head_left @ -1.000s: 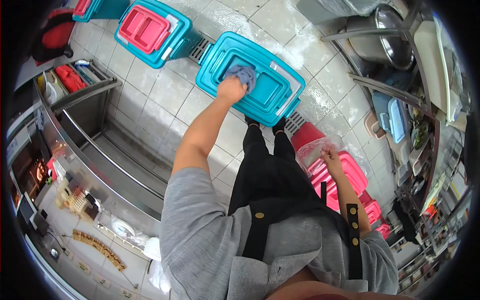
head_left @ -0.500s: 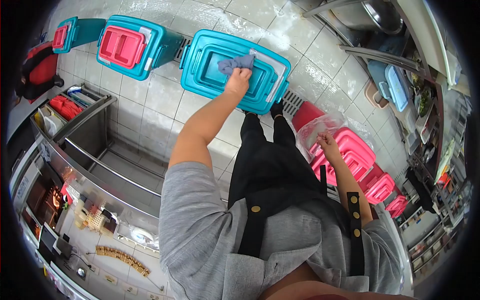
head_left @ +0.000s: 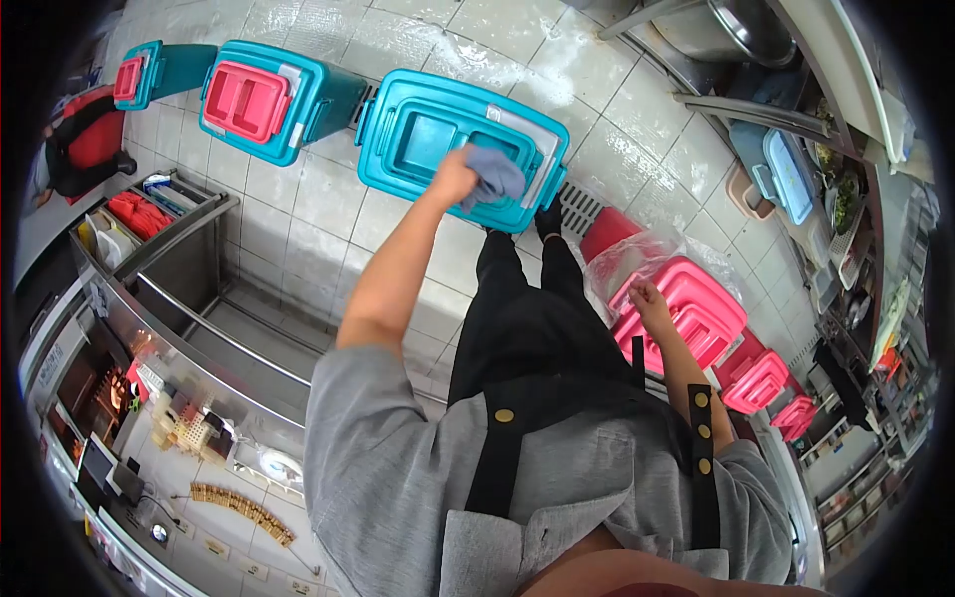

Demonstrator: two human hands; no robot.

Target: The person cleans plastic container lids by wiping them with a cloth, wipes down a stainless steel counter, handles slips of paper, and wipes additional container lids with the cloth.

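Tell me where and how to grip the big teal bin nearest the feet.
Probably grip the teal bin by the handles at its short ends, coming from both sides, since they jut outward there. The left hand should set the cloth down first.

We count three teal bins: one near (head_left: 380,164), one middle (head_left: 335,107), one far (head_left: 189,75). We count two pink panels (head_left: 244,99) (head_left: 129,80), one each on middle and far teal bins. We count three pink bins (head_left: 691,289) (head_left: 756,380) (head_left: 796,418) in row. We register one blue-grey cloth (head_left: 495,179) and two bare hands: one left hand (head_left: 455,179), one right hand (head_left: 650,303). We log two black straps (head_left: 492,476) (head_left: 704,512), four brass buttons (head_left: 504,416): one on left strap, three on right strap. We note one beaded strip (head_left: 244,508), one blue lid (head_left: 788,177).
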